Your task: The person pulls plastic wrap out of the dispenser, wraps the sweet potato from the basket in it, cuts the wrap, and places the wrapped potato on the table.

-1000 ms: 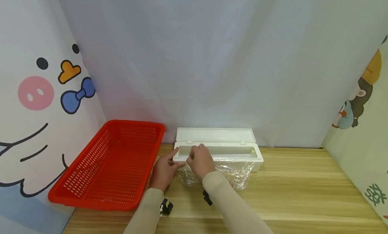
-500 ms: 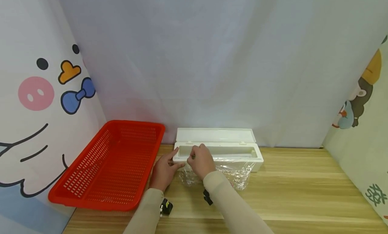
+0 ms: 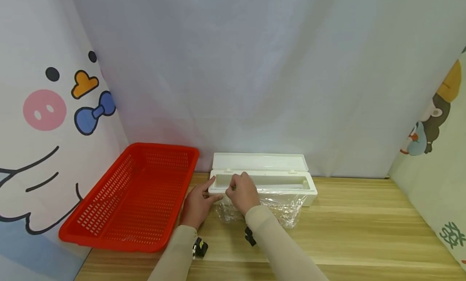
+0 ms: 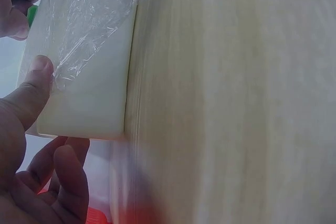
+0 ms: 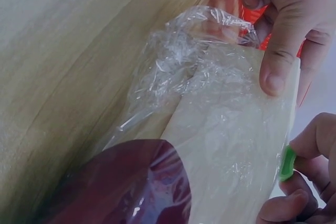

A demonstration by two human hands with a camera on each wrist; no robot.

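Observation:
A white cling film dispenser (image 3: 308, 199) sits on the table with its lid (image 3: 260, 161) raised at the back. My left hand (image 3: 196, 206) holds its left end, thumb against the front face and the other fingers around the end. Clear cling film (image 3: 287, 214) hangs crumpled over the front. My right hand (image 3: 244, 193) pinches a small green slide cutter (image 5: 287, 163) at the dispenser's front top edge, left of its middle. Through the film in the right wrist view shows a smooth, dark red rounded thing (image 5: 142, 182), mostly hidden by my right arm in the head view.
A red perforated plastic basket (image 3: 162, 145) stands on the left, close beside my left forearm. Behind the dispenser hangs a pale curtain (image 3: 262, 78). The wooden table (image 3: 364, 224) extends to the right, up to a printed side cloth (image 3: 429, 184).

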